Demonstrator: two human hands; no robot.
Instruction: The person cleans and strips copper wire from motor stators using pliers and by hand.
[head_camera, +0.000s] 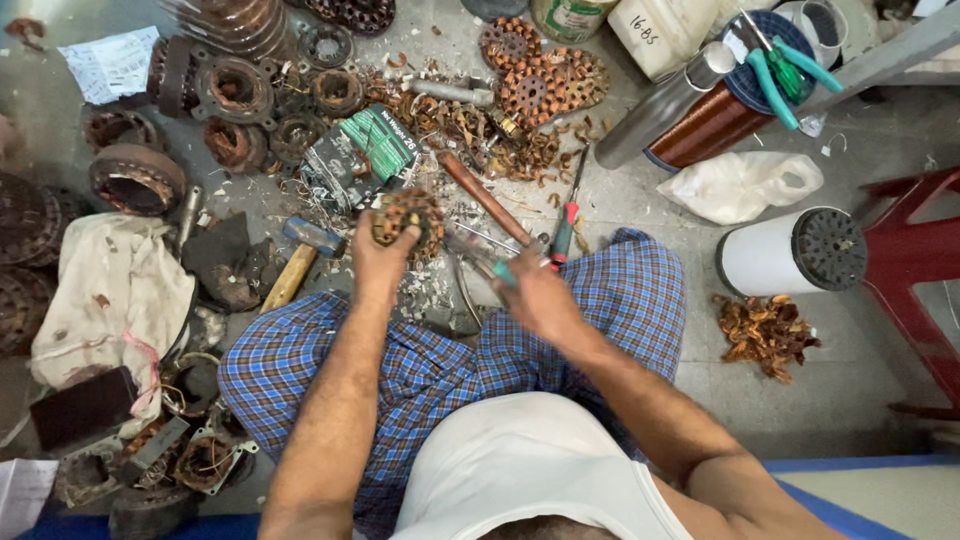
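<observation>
- At your far left you have a heap of rusty motor stators (215, 95), ring-shaped, packed close together.
- Just left of your knee lies a wooden-handled hammer (298, 262) on the floor.
- A dirty cream cloth (110, 295) is bunched at the left, near the stators.
- Far and to the right, you see a spool of copper wire (712, 125), with green-handled pliers (785, 70) resting above it.
- A white plastic bag (740, 185) sits just near of that spool.
- To your right stands a white cylinder (790, 252) with a dark perforated end.
- Near it lies a pile of copper scraps (765, 332).
- A red-handled screwdriver (566, 225) lies ahead.
</observation>
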